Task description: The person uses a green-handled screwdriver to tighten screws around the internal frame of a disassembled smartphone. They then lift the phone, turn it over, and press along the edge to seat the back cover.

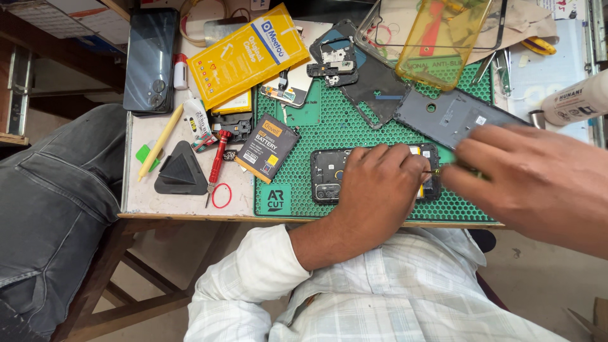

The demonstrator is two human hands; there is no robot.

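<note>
An opened black phone (329, 175) lies on the green perforated mat (354, 126), its inner board and camera cluster showing at its left end. My left hand (373, 187) rests flat on top of it, fingers pressing it down. My right hand (532, 180) comes in from the right, fingers pinched on a thin tool (436, 171) whose tip touches the phone's right end. The middle of the phone is hidden under my left hand.
A black battery pack (266, 147), a red screwdriver (217, 164), a black triangular pick (180, 171) and a yellow stick (161, 142) lie left of the mat. A grey back cover (453, 117), black frame parts (361, 69), a yellow packet (247, 54), a dark phone (151, 60) and a white bottle (579, 98) sit farther back.
</note>
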